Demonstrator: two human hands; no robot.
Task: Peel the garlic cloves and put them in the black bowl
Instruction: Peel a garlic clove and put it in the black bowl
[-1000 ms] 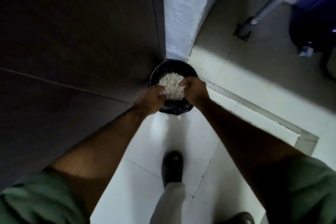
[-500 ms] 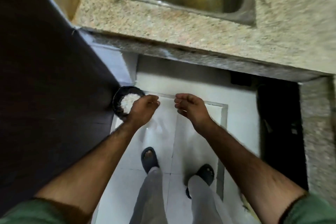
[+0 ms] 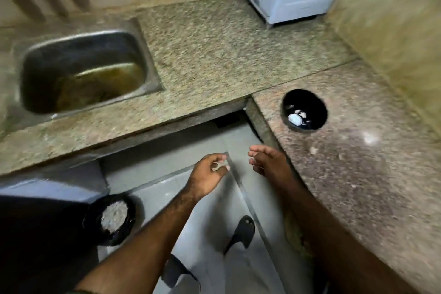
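Since half a second ago the view has lifted from the floor to the counter, and both hands have risen with it, away from the bin. At far left the steel sink sits in the granite counter; below it, on the floor, the black bin holds a heap of pale skins. The left hand hangs over the floor with fingers curled, pinching a small pale scrap (skin or clove, too blurred to tell). The right hand is beside it, fingers loosely spread and holding nothing, at the counter's edge. Further right the black bowl stands on the counter with a few peeled garlic cloves inside. To do this well, the person should probably shed any leftover skin before reaching for the next clove.
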